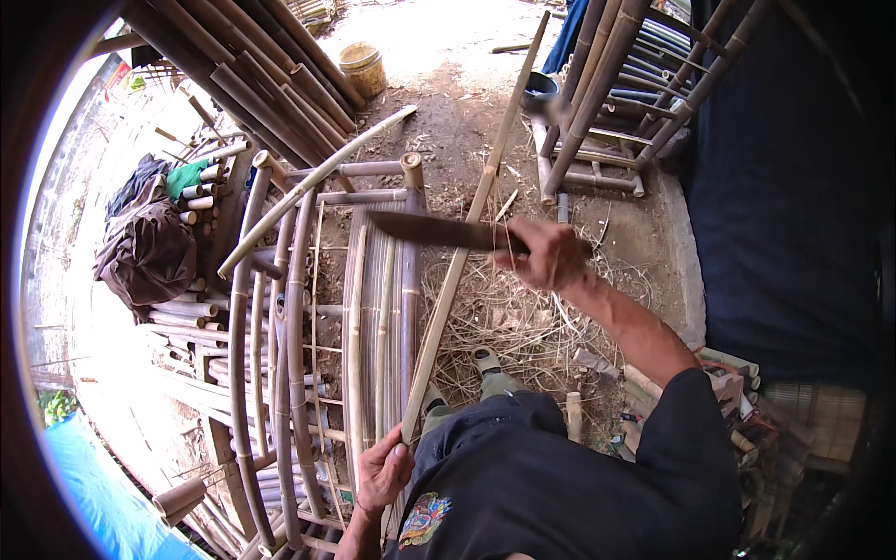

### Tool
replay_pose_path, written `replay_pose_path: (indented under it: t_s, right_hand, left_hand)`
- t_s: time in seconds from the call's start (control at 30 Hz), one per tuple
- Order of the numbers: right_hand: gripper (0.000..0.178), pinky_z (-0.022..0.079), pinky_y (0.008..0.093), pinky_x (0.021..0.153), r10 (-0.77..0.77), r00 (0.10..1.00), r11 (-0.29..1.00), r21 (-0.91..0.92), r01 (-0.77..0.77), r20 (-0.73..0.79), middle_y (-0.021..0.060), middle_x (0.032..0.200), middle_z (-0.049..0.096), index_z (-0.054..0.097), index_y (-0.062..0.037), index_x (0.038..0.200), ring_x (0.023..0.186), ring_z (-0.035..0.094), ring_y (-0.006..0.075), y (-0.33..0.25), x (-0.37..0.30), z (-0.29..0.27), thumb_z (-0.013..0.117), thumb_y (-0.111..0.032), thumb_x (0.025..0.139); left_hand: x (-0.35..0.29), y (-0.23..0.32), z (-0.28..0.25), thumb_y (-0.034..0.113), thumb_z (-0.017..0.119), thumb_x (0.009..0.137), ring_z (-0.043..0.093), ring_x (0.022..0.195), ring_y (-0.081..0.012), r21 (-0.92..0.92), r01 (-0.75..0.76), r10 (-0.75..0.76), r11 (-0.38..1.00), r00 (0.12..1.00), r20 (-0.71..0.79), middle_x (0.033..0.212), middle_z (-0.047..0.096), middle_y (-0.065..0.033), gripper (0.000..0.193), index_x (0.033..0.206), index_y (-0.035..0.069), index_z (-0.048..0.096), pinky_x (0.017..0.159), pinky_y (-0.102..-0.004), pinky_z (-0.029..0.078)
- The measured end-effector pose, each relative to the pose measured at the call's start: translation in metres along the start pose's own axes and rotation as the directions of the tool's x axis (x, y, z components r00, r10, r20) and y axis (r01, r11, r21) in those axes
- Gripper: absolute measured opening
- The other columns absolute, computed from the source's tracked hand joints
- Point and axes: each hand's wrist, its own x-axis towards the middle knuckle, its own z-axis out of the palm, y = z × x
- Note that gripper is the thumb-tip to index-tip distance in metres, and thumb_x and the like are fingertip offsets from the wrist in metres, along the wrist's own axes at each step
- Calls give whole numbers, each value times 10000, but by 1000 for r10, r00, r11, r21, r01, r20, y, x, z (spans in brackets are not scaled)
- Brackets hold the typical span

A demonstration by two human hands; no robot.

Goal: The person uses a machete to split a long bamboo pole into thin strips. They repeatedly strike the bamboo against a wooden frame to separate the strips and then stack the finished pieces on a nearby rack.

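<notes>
My right hand (546,257) is wrapped round the dark handle of a machete (425,229). Its broad dark blade points left and crosses over a long split bamboo strip (471,219); whether the two touch I cannot tell. That strip runs from low in front of me up to the far side of the yard. At its near end my left hand (385,469) grips it, thumb on top. Just left of the strip is a bamboo bench (411,289) with a slatted top.
A pale bamboo piece (317,191) lies across the bench frame. Shavings (523,317) cover the ground by my feet. Bamboo poles (252,70) lean at the far left near a yellowish bucket (362,70). Another bamboo frame (607,112) stands far right, beside a dark cloth (784,243).
</notes>
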Motion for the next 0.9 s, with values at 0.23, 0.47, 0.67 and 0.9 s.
replay_pose_path:
  t_s: [0.23, 0.47, 0.67, 0.9]
  right_hand:
    - [675, 446, 399, 475, 414, 910, 904, -132, -406, 36, 69, 643, 609, 610, -84, 867, 518, 587, 229, 84, 35, -64, 370, -713, 919]
    - [701, 426, 298, 299, 11, 993, 1000, -18, -9, 114, -8, 535, 478, 514, -121, 731, 384, 457, 100, -10, 1, -27, 268, -755, 901]
    - [704, 405, 303, 277, 252, 950, 964, 38, -263, 185, -6, 517, 460, 548, -108, 763, 373, 455, 96, -2, 13, -40, 283, -743, 908]
    - [666, 434, 347, 345, 364, 922, 931, -91, -354, 131, 16, 548, 544, 560, -92, 820, 401, 529, 152, 52, 33, -54, 374, -726, 906]
  left_hand:
    - [-48, -41, -24, 193, 517, 983, 380, 451, -46, -75, 17, -17, 997, 1000, 7, 573, 450, 31, 406, 1270, -92, 549, 419, -208, 259]
    - [-13, -40, -14, 246, 557, 967, 375, 413, -43, 25, -44, 46, 999, 995, -93, 539, 455, 21, 457, 1247, -114, 547, 391, -214, 247]
    - [-16, -55, -12, 247, 549, 979, 373, 406, -49, 33, -160, 162, 987, 984, -69, 541, 455, 18, 446, 1264, -96, 545, 383, -217, 258]
    - [-36, -40, -17, 206, 529, 961, 398, 449, -36, 84, -63, 70, 994, 994, -88, 554, 485, 31, 357, 1181, -61, 622, 413, -217, 270]
